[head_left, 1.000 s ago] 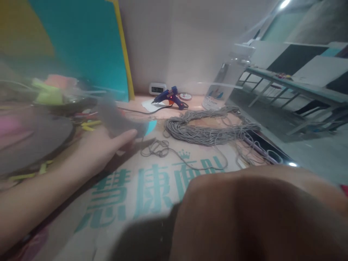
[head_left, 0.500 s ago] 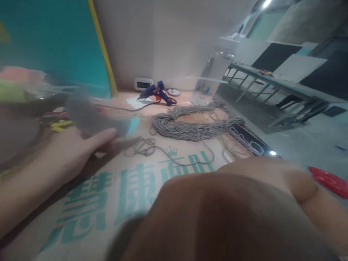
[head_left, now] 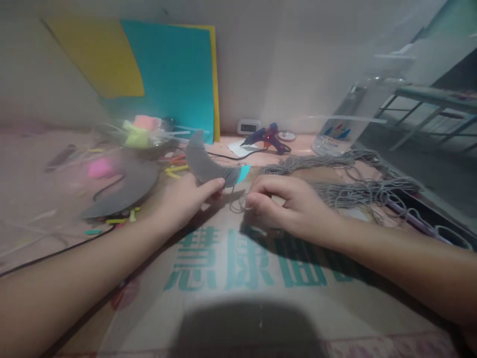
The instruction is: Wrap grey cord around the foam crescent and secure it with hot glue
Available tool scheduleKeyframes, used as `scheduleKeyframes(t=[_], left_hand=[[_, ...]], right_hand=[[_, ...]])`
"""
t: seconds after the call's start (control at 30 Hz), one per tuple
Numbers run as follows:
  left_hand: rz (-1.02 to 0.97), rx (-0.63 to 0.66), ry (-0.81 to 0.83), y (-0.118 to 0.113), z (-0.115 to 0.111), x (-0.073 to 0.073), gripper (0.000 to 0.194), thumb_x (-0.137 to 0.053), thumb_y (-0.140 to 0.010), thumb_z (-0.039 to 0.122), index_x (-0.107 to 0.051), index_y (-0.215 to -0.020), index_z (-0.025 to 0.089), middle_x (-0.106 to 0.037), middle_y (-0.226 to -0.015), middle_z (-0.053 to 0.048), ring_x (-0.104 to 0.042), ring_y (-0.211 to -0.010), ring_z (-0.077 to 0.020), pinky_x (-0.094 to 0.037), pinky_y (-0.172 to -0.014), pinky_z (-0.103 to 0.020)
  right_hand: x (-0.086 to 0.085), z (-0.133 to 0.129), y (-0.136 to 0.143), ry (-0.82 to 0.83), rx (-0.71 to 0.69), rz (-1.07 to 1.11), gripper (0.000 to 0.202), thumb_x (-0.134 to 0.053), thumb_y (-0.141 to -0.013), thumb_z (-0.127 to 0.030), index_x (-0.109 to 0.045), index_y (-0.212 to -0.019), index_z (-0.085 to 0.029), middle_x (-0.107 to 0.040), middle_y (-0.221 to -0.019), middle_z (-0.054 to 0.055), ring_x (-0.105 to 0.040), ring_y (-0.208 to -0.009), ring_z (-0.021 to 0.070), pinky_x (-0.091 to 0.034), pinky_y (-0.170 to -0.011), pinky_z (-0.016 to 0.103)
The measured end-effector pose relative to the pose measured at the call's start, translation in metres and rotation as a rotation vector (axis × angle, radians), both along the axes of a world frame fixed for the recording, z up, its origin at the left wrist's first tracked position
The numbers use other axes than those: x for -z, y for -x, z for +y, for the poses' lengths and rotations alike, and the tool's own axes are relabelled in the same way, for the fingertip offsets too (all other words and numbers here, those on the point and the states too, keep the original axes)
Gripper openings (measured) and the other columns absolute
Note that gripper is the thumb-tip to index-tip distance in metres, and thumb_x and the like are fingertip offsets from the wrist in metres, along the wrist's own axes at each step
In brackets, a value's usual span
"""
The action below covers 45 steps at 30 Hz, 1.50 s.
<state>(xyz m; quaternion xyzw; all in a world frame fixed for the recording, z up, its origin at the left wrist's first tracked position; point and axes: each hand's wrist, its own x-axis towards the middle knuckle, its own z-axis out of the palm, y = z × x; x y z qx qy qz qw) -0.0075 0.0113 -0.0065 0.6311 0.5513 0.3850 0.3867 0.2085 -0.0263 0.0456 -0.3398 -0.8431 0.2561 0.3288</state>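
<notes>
The left hand pinches the grey crescent between thumb and fingers, just left of centre. The right hand has come into mid-frame, thumb and forefinger closed, seemingly on the cord (blur hides the exact grip), so both hands can now work together. The crescent's long axis curves from upper left to lower right, its blue end aimed right and slightly up. Farther out: coil right of centre, glue gun upper centre, bottle upper right.
</notes>
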Motion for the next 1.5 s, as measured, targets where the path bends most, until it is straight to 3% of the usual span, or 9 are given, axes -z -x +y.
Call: scheduleKeyframes(t=[0.17, 0.3, 0.4, 0.47, 0.57, 0.77, 1.0, 1.2, 1.5], left_hand=[[-0.044, 0.023, -0.078, -0.001, -0.001, 0.002, 0.033, -0.06, -0.079, 0.05, -0.066, -0.074, 0.017, -0.066, -0.067, -0.003, -0.058, -0.062, -0.0182, -0.046, -0.059, -0.029], [0.044, -0.023, -0.113, -0.001, -0.007, -0.005, 0.034, -0.061, -0.078, 0.051, -0.066, -0.07, 0.019, -0.066, -0.066, -0.003, -0.06, -0.064, -0.0203, -0.046, -0.058, -0.03], [0.155, -0.071, -0.119, -0.002, -0.012, -0.011, 0.037, -0.06, -0.078, 0.055, -0.065, -0.066, 0.02, -0.065, -0.063, -0.004, -0.061, -0.066, -0.0224, -0.044, -0.057, -0.03], [0.225, -0.094, -0.101, -0.003, -0.014, -0.013, 0.04, -0.057, -0.079, 0.057, -0.064, -0.065, 0.02, -0.066, -0.063, -0.004, -0.061, -0.066, -0.0228, -0.044, -0.057, -0.03], [0.256, -0.092, -0.098, -0.004, -0.014, -0.012, 0.041, -0.055, -0.08, 0.058, -0.064, -0.066, 0.02, -0.069, -0.069, -0.005, -0.062, -0.07, -0.0233, -0.046, -0.061, -0.031], [0.265, -0.042, -0.167, -0.004, -0.011, -0.01, 0.036, -0.06, -0.08, 0.055, -0.064, -0.073, 0.02, -0.071, -0.084, -0.005, -0.064, -0.083, -0.0242, -0.05, -0.078, -0.035], [0.261, 0.065, -0.073, -0.005, -0.012, -0.015, 0.04, -0.06, -0.08, 0.059, -0.065, -0.075, 0.019, -0.069, -0.077, -0.003, -0.062, -0.067, -0.0193, -0.049, -0.06, -0.029], [0.214, 0.091, -0.01, 0.0, -0.008, -0.008, 0.046, -0.06, -0.078, 0.065, -0.065, -0.075, 0.02, -0.067, -0.068, -0.003, -0.059, -0.058, -0.0181, -0.044, -0.053, -0.028], [-0.079, 0.078, -0.066, 0.0, 0.0, 0.001, 0.039, -0.062, -0.079, 0.058, -0.066, -0.081, 0.019, -0.064, -0.067, -0.003, -0.057, -0.059, -0.017, -0.043, -0.053, -0.027]], right_hand=[[0.03, 0.013, 0.004, 0.427, 0.187, 0.182, 0.022, -0.057, -0.092, -0.032, -0.064, -0.106, -0.016, -0.058, -0.064, -0.004, -0.046, -0.044, 0.007, -0.036, -0.043, 0.021], [0.031, 0.009, 0.012, 0.773, 0.055, 0.312, 0.036, -0.053, -0.094, -0.029, -0.056, -0.127, -0.015, -0.052, -0.052, -0.007, -0.048, -0.041, 0.0086, -0.037, -0.041, 0.021], [0.032, 0.006, 0.016, 0.844, -0.027, 0.337, 0.035, -0.054, -0.094, -0.027, -0.057, -0.127, -0.015, -0.066, -0.07, -0.001, -0.058, -0.051, 0.0088, -0.043, -0.046, 0.021], [0.033, 0.006, 0.017, 0.813, -0.012, 0.316, 0.031, -0.052, -0.095, -0.025, -0.059, -0.123, -0.015, -0.069, -0.08, 0.003, -0.061, -0.056, 0.0085, -0.044, -0.049, 0.021], [0.032, 0.007, 0.012, 0.627, 0.052, 0.225, 0.025, -0.049, -0.096, -0.025, -0.065, -0.112, -0.014, -0.067, -0.071, 0.001, -0.059, -0.057, 0.0092, -0.045, -0.051, 0.021], [0.019, 0.017, 0.0, -0.157, 0.127, -0.082, 0.016, -0.057, -0.093, -0.023, -0.071, -0.091, -0.016, -0.071, -0.078, 0.002, -0.061, -0.069, 0.0119, -0.044, -0.064, 0.024], [0.015, 0.026, -0.008, -0.417, 0.146, -0.133, 0.015, -0.058, -0.093, -0.025, -0.067, -0.086, -0.016, -0.069, -0.078, 0.002, -0.058, -0.067, 0.0127, -0.042, -0.063, 0.025], [0.022, 0.031, -0.011, -0.386, 0.185, -0.041, 0.014, -0.059, -0.093, -0.031, -0.065, -0.09, -0.018, -0.068, -0.084, 0.003, -0.058, -0.072, 0.0142, -0.045, -0.07, 0.028], [0.033, 0.03, -0.004, 0.146, 0.23, 0.434, 0.027, -0.049, -0.097, -0.046, -0.056, -0.097, -0.02, -0.057, -0.084, 0.001, -0.05, -0.06, 0.0098, -0.043, -0.058, 0.025]])
